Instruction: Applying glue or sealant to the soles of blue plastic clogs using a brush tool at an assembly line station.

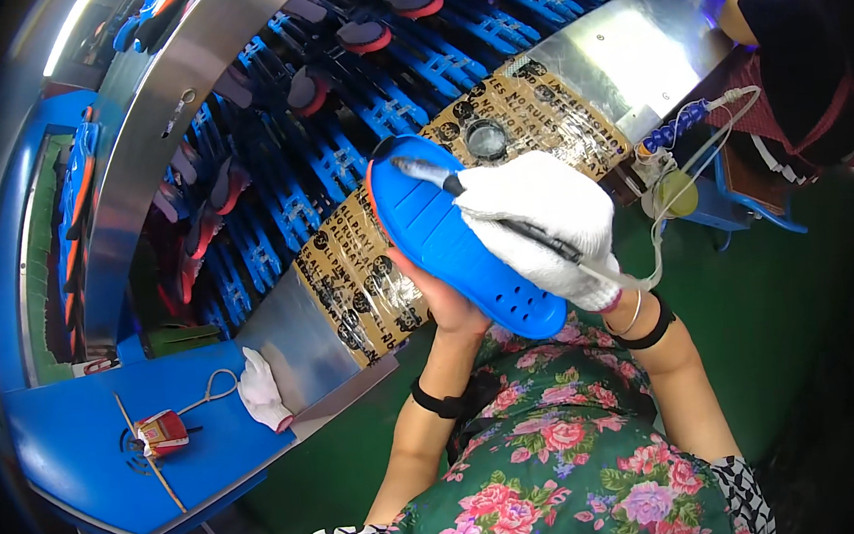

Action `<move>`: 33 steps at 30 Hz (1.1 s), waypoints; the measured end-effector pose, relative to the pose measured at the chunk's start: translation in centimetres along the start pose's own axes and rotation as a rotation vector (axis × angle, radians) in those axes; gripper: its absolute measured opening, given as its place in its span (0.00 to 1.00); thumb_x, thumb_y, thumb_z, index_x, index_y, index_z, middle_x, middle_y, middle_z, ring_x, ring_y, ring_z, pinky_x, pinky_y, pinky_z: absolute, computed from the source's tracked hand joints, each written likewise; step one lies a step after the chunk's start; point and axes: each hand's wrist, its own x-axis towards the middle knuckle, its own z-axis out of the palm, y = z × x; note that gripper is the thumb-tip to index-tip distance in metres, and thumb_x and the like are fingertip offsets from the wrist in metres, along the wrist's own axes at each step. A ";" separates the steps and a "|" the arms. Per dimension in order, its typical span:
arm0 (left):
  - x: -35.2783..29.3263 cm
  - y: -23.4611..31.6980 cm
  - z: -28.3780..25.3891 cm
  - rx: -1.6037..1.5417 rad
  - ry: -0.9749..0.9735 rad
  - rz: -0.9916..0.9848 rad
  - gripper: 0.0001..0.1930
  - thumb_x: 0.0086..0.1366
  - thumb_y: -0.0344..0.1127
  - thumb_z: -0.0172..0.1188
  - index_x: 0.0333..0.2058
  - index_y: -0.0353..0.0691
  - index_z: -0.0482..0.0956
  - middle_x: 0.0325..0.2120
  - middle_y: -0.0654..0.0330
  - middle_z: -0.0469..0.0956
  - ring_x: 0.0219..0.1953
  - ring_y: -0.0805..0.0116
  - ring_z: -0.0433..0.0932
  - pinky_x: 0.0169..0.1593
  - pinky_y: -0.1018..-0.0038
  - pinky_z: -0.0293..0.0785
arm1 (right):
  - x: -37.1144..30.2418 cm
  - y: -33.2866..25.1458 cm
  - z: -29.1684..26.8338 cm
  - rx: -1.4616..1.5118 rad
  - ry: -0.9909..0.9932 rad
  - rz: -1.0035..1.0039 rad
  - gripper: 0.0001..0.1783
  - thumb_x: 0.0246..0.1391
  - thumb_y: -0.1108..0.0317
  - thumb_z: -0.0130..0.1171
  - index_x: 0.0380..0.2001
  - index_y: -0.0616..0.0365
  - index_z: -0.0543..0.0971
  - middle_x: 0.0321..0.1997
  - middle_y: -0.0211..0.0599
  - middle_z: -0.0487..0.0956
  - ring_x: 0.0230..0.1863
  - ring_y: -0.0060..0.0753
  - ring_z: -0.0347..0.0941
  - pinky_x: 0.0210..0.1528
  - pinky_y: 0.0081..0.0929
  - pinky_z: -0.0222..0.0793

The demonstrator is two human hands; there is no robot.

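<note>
A blue shoe sole (433, 221) with a reddish rim, grooves across the middle and small holes at the heel is held tilted in front of me. My left hand (447, 301) is bare and wraps its side from below; part of its fingers is hidden behind the sole. My right hand (544, 220), in a white knit glove, grips a brush (425, 173) whose grey tip lies over the toe end; whether it touches cannot be made out. From that hand a thin pale hose (659, 254) runs off to the right.
Beyond the sole, a rack line (375, 110) carries blue frames and dark shoes with red soles. Its tape-covered ledge (367, 272) holds a small round cup (486, 140). A blue table (69, 436) at left bears a red carton (162, 432) and a white glove (260, 389). Another person's arm (741, 19) shows at right.
</note>
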 end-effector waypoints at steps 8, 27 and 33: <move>-0.3 -1.0 -1.3 0.200 0.047 -0.083 0.53 0.64 0.83 0.29 0.74 0.47 0.51 0.71 0.56 0.60 0.71 0.54 0.61 0.72 0.55 0.59 | -4.1 -1.7 2.3 -0.086 -0.094 -0.116 0.19 0.48 0.74 0.68 0.46 0.56 0.86 0.45 0.39 0.85 0.44 0.40 0.82 0.44 0.36 0.79; 1.6 -0.1 -6.5 0.020 -0.132 -0.111 0.56 0.58 0.87 0.34 0.62 0.38 0.66 0.51 0.50 0.78 0.53 0.53 0.78 0.58 0.54 0.76 | -5.1 -0.3 2.4 0.031 -0.051 -0.126 0.15 0.49 0.74 0.68 0.43 0.54 0.87 0.46 0.43 0.86 0.47 0.44 0.83 0.51 0.40 0.77; 1.8 0.3 -7.1 0.007 -0.197 -0.125 0.54 0.59 0.86 0.36 0.59 0.37 0.68 0.48 0.49 0.79 0.52 0.54 0.79 0.57 0.54 0.77 | -5.2 0.5 0.7 0.150 0.012 0.077 0.12 0.46 0.74 0.72 0.37 0.54 0.89 0.41 0.40 0.87 0.41 0.41 0.84 0.45 0.34 0.79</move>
